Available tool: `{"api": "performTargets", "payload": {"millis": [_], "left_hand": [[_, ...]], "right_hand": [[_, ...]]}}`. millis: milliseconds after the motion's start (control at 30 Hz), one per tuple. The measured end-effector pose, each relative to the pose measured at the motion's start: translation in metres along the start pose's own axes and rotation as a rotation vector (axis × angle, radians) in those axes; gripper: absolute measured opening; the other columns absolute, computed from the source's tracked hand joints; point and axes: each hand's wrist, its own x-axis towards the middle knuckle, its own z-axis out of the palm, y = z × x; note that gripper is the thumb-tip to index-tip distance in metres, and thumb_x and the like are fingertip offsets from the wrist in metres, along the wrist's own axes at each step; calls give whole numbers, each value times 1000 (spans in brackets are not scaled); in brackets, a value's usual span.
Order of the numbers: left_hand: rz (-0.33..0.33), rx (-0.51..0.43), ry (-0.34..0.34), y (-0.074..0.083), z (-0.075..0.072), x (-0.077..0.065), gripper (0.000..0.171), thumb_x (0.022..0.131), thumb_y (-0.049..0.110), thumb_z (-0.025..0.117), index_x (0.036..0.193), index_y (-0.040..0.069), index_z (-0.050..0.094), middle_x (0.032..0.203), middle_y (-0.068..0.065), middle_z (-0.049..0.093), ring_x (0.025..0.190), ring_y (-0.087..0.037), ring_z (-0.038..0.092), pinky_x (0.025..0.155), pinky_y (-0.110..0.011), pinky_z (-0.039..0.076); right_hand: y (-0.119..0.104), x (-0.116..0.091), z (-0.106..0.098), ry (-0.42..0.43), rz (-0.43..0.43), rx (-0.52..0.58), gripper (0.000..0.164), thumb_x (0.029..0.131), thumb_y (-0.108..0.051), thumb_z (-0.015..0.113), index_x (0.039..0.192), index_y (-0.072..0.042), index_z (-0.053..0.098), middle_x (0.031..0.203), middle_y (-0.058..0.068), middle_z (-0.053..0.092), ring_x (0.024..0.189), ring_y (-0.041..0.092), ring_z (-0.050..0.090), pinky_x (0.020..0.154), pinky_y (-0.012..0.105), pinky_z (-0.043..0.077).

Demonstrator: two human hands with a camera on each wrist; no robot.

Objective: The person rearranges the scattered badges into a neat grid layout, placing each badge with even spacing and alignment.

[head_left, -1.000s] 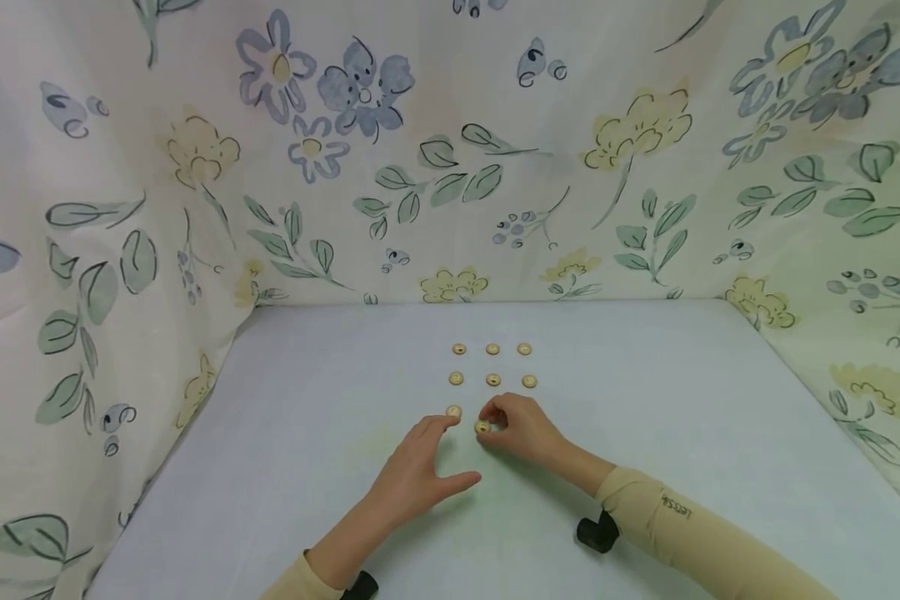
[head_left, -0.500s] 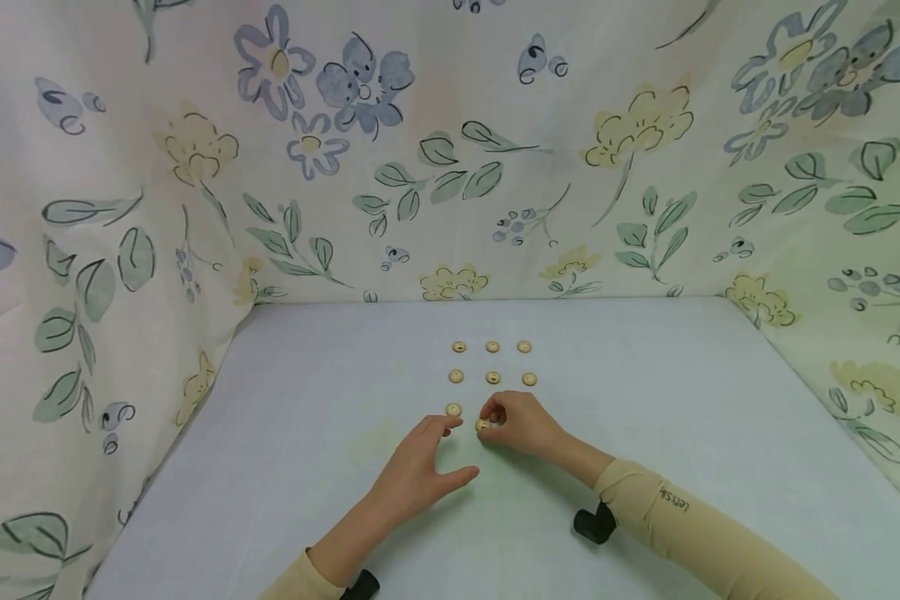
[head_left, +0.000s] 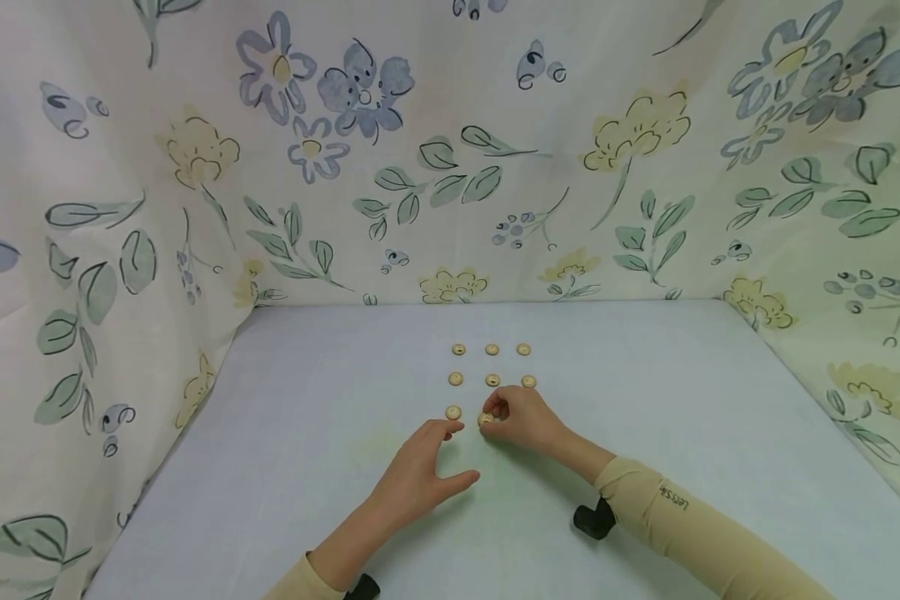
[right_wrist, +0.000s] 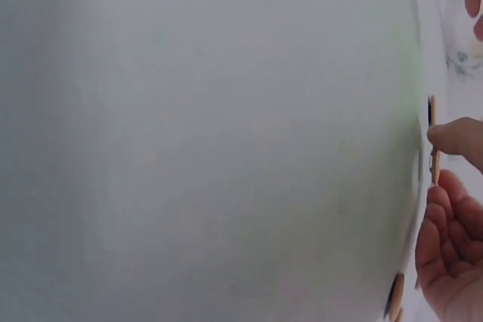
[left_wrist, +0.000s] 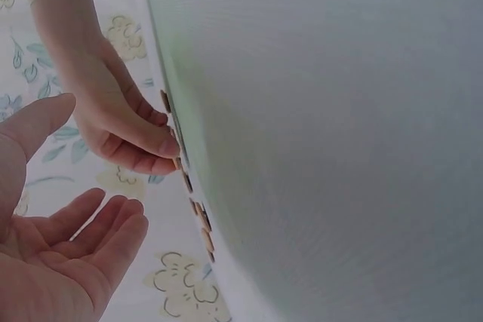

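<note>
In the head view my right hand (head_left: pixel 523 421) pinches a small round wooden disc (head_left: pixel 485 419) with a dark mark on it, between thumb and fingertips, at or just over the table. Left of it lies a similar wooden disc (head_left: pixel 453 412). My left hand (head_left: pixel 412 477) has its thumb and fingers spread, holding nothing, its fingertips just short of that disc. From the left wrist, the left hand (left_wrist: pixel 68 254) appears with a gap between thumb and fingers. The right wrist view shows the right thumb (head_left: pixel 495 429) side only partly, over the held disc (right_wrist: pixel 435 165), seen edge-on.
Beyond the hands lie two rows of three wooden discs, such as the middle one (head_left: pixel 492 380) and the far left one (head_left: pixel 459 349). They rest on a white table (head_left: pixel 330 392). A flower-printed curtain (head_left: pixel 450 225) hangs along its back and sides.
My right hand has shifted slightly away from me and to the right with the disc, bringing it nearer in line with the disc on its left. The left hand stays almost still.
</note>
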Motion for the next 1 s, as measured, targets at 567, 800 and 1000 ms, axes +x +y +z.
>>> {"api": "performTargets", "payload": {"millis": [567,800,1000], "left_hand": [[-1,5,-10,-2,1,-1,56,83,27,77,130,7,53,126,-4,57,114,-21,56,94,-39,47],[7,7,-9,-2,1,-1,56,84,28,77,130,7,53,125,-4,57,113,-22,56,93,-39,47],[12,8,-8,-2,1,-1,56,84,28,77,130,8,53,125,-4,57,113,-21,57,93,-39,47]], "right_hand": [[13,9,-6,36,13,-50,18,78,-20,82,87,-11,68,79,-5,59,74,12,50,70,30,42],[17,10,-6,7,26,-51,19,79,-22,81,88,-13,68,78,-5,57,74,11,48,70,30,40],[16,9,-8,1,24,-48,19,79,-23,81,88,-13,68,77,-5,56,72,12,46,69,31,38]]}}
